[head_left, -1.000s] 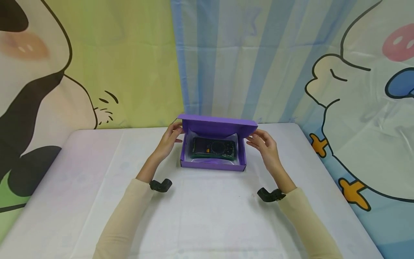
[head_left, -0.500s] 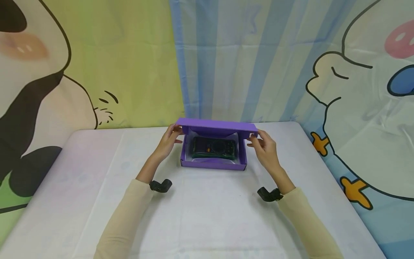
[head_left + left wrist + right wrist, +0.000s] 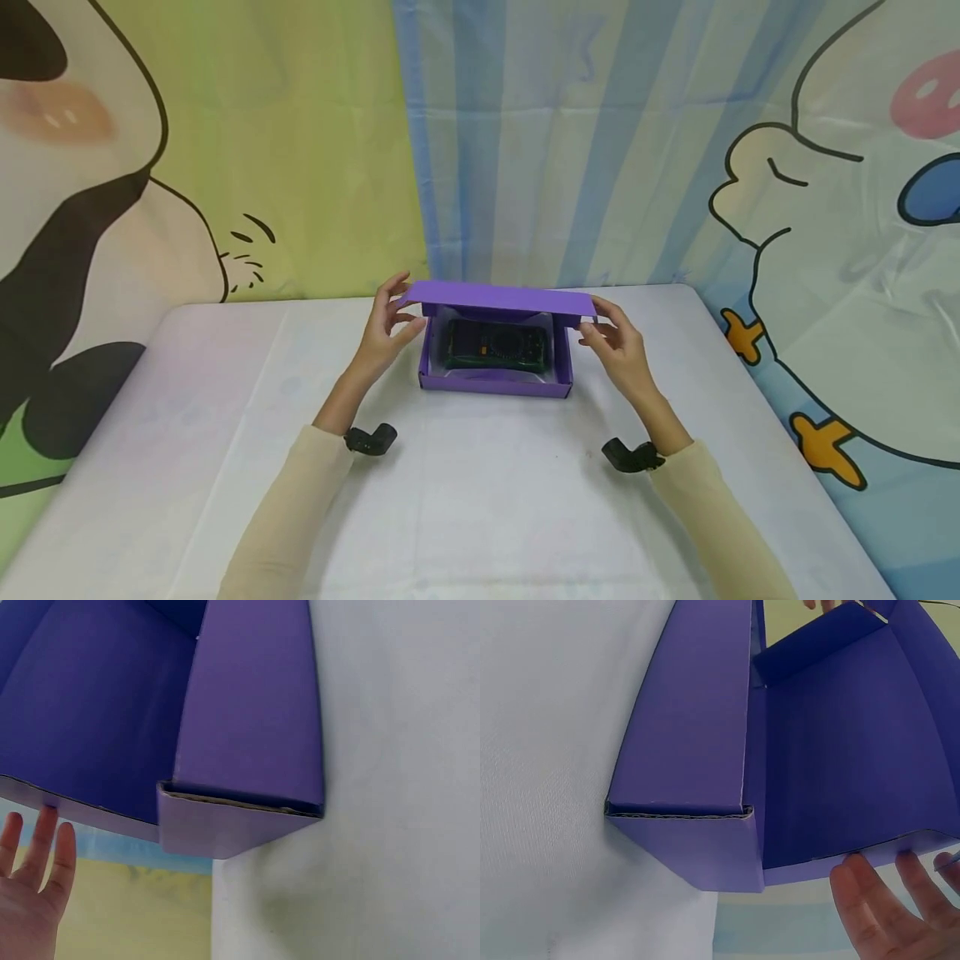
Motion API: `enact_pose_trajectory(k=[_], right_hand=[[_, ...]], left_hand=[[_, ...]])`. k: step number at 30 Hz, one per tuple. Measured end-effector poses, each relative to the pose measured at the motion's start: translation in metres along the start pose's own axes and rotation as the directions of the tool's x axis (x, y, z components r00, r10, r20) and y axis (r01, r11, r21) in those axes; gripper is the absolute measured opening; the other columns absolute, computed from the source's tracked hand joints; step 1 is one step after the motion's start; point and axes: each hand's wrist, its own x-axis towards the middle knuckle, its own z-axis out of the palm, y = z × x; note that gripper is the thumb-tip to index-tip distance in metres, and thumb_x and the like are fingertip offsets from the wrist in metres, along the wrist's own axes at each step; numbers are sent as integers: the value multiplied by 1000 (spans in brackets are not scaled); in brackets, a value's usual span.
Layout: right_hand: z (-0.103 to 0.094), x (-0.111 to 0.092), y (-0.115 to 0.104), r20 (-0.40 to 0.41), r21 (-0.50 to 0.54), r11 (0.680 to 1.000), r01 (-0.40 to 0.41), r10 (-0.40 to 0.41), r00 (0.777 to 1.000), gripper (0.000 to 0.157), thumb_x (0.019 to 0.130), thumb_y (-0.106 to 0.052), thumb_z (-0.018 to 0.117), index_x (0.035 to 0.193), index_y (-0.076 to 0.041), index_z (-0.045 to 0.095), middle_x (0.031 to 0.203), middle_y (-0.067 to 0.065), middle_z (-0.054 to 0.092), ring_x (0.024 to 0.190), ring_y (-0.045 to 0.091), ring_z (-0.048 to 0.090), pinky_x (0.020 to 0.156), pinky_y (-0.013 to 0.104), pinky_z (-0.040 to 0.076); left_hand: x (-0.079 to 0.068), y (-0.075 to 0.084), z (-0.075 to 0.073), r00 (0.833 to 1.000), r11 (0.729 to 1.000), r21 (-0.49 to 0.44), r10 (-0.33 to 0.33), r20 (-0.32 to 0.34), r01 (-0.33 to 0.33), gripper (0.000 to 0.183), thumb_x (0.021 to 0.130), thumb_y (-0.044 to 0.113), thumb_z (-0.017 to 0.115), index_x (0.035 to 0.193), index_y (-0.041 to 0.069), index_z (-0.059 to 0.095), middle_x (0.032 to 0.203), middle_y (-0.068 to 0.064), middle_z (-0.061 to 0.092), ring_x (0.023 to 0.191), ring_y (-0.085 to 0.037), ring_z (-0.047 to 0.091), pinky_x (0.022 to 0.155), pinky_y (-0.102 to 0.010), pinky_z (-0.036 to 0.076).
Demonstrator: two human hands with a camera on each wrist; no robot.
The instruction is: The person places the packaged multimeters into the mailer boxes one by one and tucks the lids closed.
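Note:
A purple cardboard box (image 3: pixel 495 387) rests on the white table with its hinged lid (image 3: pixel 498 296) tilted forward, partly lowered. Inside lies a dark multimeter (image 3: pixel 497 346) with a round dial and a small orange mark, among clear plastic wrapping. My left hand (image 3: pixel 384 333) is at the lid's left end, fingers spread; in the left wrist view one fingertip meets the lid's side flap (image 3: pixel 90 817). At the right end, my right hand (image 3: pixel 621 343) touches the lid's side flap with nearly straight fingertips, as the right wrist view shows (image 3: pixel 889 915).
The white tabletop (image 3: pixel 480 500) spreads around the box on every side. Behind it hangs a printed cartoon curtain (image 3: pixel 525 150), close to the table's back edge. Small black cameras (image 3: pixel 371 439) are strapped to both wrists.
The lid has tilted further forward and down over the multimeter. The left hand's fingers have spread and lifted slightly at the lid's left end, while the right hand has stayed at the right end.

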Motion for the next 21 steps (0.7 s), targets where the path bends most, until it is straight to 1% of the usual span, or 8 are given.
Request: enact_pose_trajectory(k=[2,4,7,9,11,15,19,21], right_hand=[[0,-1,-2,4,-1,1000,15,-15,1000,40,93,1,47,132,9,41,119,15,51,89,-5,59,75,13,52],[-1,-1,-1,3,-14,1000,22,-22,1000,39,95,-2,45,133,7,41,121,22,50,90,-1,59,75,13,51],[-3,-2,4,3,-46,999,21,-21,1000,39,97,-7,44,135,2,41,121,23,51,92,10,62,75,16,52],[-5,-1,11,6,-56,998,14,-14,1000,39,97,-8,45,136,-2,42,121,21,52,92,18,63,75,19,54],[-7,-1,19,13,-59,998,11,-10,1000,40,98,-10,44,138,-6,41,121,18,53,92,22,64,75,22,54],[-7,1,26,5,-61,998,4,-4,1000,39,98,-13,44,137,-12,44,118,14,56,87,19,65,74,24,55],[-7,0,20,14,-65,998,9,-8,1000,38,99,-12,43,136,-7,45,109,17,57,80,21,65,71,25,55],[-7,-1,13,20,-53,999,3,-2,1000,37,98,-8,43,135,-3,45,106,20,56,78,22,65,70,27,56]], left_hand=[[-2,8,1,999,1000,7,20,-34,-20,63,88,-1,54,143,1,23,135,-22,34,125,-37,41,96,-32,41],[-3,14,1,998,999,32,21,-55,-19,55,92,2,51,142,2,28,134,-20,37,122,-34,44,93,-25,41],[-3,19,1,998,996,93,14,-64,-8,46,94,4,49,139,1,36,132,-19,41,115,-30,49,83,-17,44],[-3,21,1,998,991,131,21,-66,-12,42,95,4,48,136,-1,40,131,-20,44,110,-28,52,78,-16,45],[-5,22,0,997,986,165,25,-67,-14,40,95,4,49,134,-1,43,128,-20,47,107,-26,53,76,-15,45],[-8,25,-2,998,978,204,45,-53,-33,38,95,7,50,132,0,46,122,-19,53,97,-21,58,77,-16,45],[-9,27,-3,998,974,221,57,-28,-49,37,95,8,50,131,-1,47,119,-18,56,91,-22,62,77,-17,46],[-11,28,-2,998,972,231,54,-21,-48,36,95,8,50,130,-2,48,117,-18,56,90,-27,63,77,-17,46]])
